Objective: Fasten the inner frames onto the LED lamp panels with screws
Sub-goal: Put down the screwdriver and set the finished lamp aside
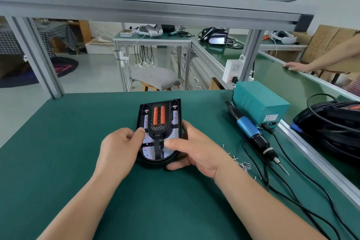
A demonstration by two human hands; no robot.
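Note:
A black LED lamp panel (140, 115) lies flat on the green mat, its white board with red dots showing. A black inner frame (159, 125) with two orange strips sits in it. My left hand (118, 151) holds the panel's left edge, thumb on the frame's left side. My right hand (196, 151) grips the panel's near right corner, thumb under the rim and a finger on the frame's stem. Loose screws (242, 164) lie to the right. An electric screwdriver (257, 137) with a blue body lies beyond them.
A teal power box (259, 103) stands at the right rear, with black cables (288, 197) trailing toward me. More black lamp parts (331, 124) sit past the aluminium rail (315, 167). Another person's hand (296, 67) rests on the conveyor's edge at the far right.

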